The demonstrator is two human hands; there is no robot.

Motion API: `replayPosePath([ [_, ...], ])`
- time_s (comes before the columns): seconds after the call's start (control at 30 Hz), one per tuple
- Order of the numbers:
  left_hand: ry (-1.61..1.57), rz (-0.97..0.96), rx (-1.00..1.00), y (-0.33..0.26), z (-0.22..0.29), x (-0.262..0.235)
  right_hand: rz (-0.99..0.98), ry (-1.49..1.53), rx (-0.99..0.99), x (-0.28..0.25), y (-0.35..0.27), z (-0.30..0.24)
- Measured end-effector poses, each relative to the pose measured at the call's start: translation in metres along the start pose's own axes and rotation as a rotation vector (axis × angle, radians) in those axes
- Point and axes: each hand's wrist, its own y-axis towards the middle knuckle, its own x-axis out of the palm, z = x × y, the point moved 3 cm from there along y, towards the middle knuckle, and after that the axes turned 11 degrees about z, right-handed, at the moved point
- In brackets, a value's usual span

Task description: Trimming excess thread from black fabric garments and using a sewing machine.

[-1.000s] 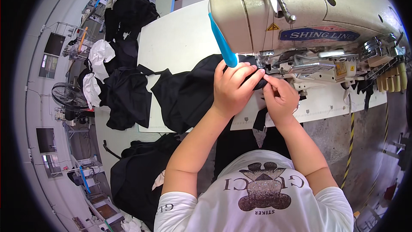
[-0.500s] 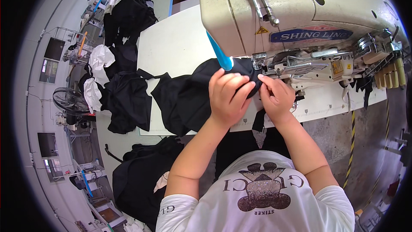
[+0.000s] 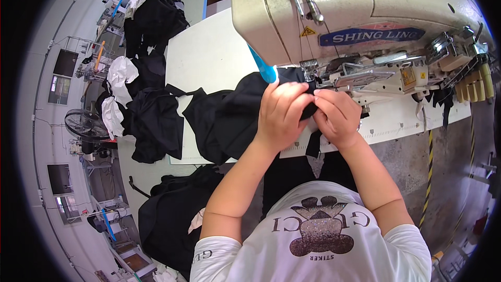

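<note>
lettering [image 3: 371, 35] on sewing machine [image 3: 344, 0], right hand [image 3: 338, 117] pinching black cloth [image 3: 224, 120], left hand [image 3: 284, 115], grip unclear

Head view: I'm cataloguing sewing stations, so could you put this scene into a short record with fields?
Machine: off-white industrial sewing machine
Work surface: white table, ruler marks along its near edge
Cloth: dark black fabric, spread left of the needle area
Left hand: left hand on the fabric, fingers toward the machine
Right hand: right hand at the fabric's right edge; grip unclear
Light: blue stalk lamp, tip bright
Background: black fan at left
Floor: yellow-and-black tape at right
</note>
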Motion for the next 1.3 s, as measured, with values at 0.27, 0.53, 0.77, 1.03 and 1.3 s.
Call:
replayPosePath([
  [0.27, -0.189, -0.157, -0.209, 0.037, -0.022, 0.001, -0.094, -0.147, 0.275, 0.001, 0.035, -0.003],
  [0.53, -0.218, -0.197, -0.346, 0.055, -0.022, -0.007, -0.05, -0.004, 0.703, 0.006, 0.038, -0.005],
  [0.77, -0.085, -0.169, -0.204, 0.058, -0.014, -0.012, -0.018, 0.06, 0.832, 0.004, 0.028, -0.006],
  [1.03, 0.033, -0.075, 0.039, 0.023, -0.012, -0.002, -0.031, 0.009, 0.616, -0.004, -0.008, -0.008],
  [1.3, 0.215, -0.091, 0.136, 0.006, -0.006, -0.007, -0.015, 0.08, 0.39, -0.001, -0.015, -0.004],
])
